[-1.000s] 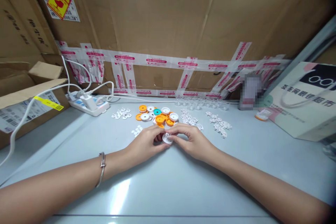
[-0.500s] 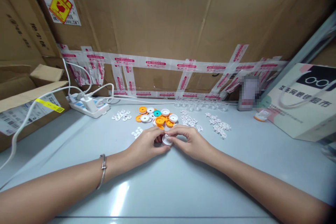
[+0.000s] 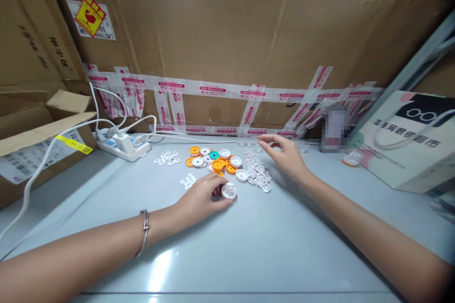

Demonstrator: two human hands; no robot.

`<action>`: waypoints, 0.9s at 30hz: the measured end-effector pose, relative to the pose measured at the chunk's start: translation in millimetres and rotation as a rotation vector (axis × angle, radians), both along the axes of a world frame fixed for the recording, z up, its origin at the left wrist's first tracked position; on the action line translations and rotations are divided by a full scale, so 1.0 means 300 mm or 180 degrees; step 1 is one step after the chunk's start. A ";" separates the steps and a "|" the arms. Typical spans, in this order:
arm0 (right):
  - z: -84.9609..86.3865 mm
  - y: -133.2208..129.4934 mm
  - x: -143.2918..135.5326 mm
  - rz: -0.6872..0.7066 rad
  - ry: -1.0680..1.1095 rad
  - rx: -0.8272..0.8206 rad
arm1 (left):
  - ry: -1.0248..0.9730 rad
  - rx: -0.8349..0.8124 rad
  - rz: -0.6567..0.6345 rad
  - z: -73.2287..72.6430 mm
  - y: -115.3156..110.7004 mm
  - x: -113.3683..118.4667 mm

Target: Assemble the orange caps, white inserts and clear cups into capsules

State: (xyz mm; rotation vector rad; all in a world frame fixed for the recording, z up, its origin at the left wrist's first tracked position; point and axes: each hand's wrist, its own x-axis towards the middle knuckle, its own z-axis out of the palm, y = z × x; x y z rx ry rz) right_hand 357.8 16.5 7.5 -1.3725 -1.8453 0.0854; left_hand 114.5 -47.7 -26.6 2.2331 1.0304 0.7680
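The left hand (image 3: 205,193) grips the shallow white cup (image 3: 231,196), best held flat, while beyond it the right hand (image 3: 285,154), grip unclear, is by clear cups (image 3: 242,142)

The right hand (image 3: 286,157) has let go of the white round dish (image 3: 229,192) and moved up and away to the clear plastic cups (image 3: 245,142) at the back; its fingertips may be touching one, though the blur there makes it hard to say. The left hand (image 3: 204,193) now holds the dish alone. A loose white dish (image 3: 242,175) and the nearest spoked white pieces (image 3: 263,183) have come into view, while the farther group of pieces is now covered
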 end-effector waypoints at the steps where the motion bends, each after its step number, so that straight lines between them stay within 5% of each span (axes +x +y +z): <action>1: -0.010 0.040 0.026 -0.0055 -0.0136 -0.0002 | 0.0002 -0.0012 -0.0019 -0.001 0.001 -0.002; 6: -0.074 0.171 0.078 -0.0132 -0.0550 0.0113 | 0.0053 0.0018 -0.0067 0.002 0.003 -0.007; 14: -0.129 0.200 0.070 -0.0007 -0.0742 0.0180 | -0.0275 -0.0040 -0.0023 0.008 -0.005 -0.003; 23: -0.127 0.167 0.034 0.0280 -0.0361 0.0072 | -0.0813 -0.0157 0.0027 0.000 -0.010 -0.003; 27: -0.074 0.137 0.010 0.0260 0.0052 0.0061 | -0.0946 -0.0287 0.0019 -0.005 0.000 -0.005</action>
